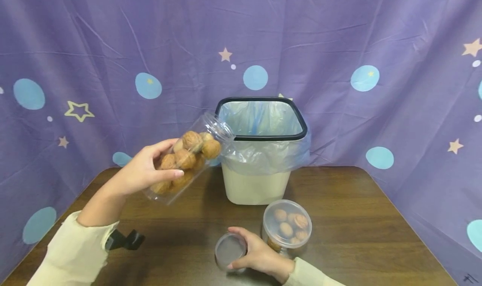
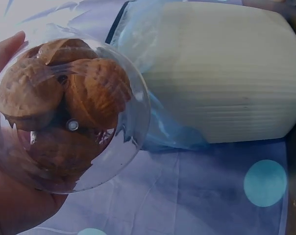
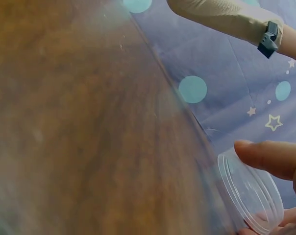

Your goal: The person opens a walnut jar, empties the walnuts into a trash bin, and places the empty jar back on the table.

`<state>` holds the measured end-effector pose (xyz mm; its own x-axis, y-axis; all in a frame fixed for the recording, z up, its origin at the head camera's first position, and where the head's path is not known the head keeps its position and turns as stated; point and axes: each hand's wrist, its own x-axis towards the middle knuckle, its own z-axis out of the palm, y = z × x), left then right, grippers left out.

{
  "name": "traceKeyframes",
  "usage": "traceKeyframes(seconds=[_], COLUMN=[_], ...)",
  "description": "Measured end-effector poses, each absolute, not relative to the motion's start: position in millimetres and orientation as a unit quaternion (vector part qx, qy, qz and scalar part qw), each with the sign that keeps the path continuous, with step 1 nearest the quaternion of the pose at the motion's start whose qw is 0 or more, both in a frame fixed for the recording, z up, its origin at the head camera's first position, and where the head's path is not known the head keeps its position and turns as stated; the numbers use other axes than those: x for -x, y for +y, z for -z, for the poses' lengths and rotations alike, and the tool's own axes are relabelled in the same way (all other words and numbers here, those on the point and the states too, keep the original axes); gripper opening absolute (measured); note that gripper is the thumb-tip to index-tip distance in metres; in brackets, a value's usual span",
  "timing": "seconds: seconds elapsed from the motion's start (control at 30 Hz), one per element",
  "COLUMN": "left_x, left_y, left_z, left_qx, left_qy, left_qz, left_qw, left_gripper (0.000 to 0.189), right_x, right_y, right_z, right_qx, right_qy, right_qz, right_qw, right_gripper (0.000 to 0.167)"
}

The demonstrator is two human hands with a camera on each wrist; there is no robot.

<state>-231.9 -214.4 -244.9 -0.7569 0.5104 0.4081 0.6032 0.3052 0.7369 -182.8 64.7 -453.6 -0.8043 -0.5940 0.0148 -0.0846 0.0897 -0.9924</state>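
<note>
My left hand (image 1: 144,169) grips a clear plastic jar (image 1: 192,175) of walnuts, raised over the table. The jar tilts, its uncovered mouth pointing up and right at the bin's left rim. Several walnuts (image 1: 184,158) lie inside; the left wrist view shows them (image 2: 96,90) through the jar's round base. Low over the table, my right hand (image 1: 260,254) holds a round translucent lid (image 1: 227,251) by its edge, between thumb and fingers. In the right wrist view the lid (image 3: 248,191) appears side-on. A second, lidded jar (image 1: 288,224) with walnuts stands just beyond that hand.
A cream bin (image 1: 256,187) with a black rim (image 1: 263,138) and a translucent liner bag (image 1: 263,156) stands at the table's back middle. Behind the wooden table (image 1: 346,219) hangs a purple curtain (image 1: 320,39) patterned with stars and dots.
</note>
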Motion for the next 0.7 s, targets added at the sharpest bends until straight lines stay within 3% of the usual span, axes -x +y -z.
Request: traceKeyframes(seconds=[0.7], left_x=[268.7], left_y=[-211.2], left_z=[219.6], left_qx=[0.327], left_qy=[-0.82], left_qz=[0.468], left_qw=[0.051], left_gripper=[0.051], right_x=[179.2], right_y=[58.0], right_z=[457.3], right_qx=[0.277], right_qy=[0.808], right_qz=[0.507], right_qw=[0.12], right_gripper=[0.086])
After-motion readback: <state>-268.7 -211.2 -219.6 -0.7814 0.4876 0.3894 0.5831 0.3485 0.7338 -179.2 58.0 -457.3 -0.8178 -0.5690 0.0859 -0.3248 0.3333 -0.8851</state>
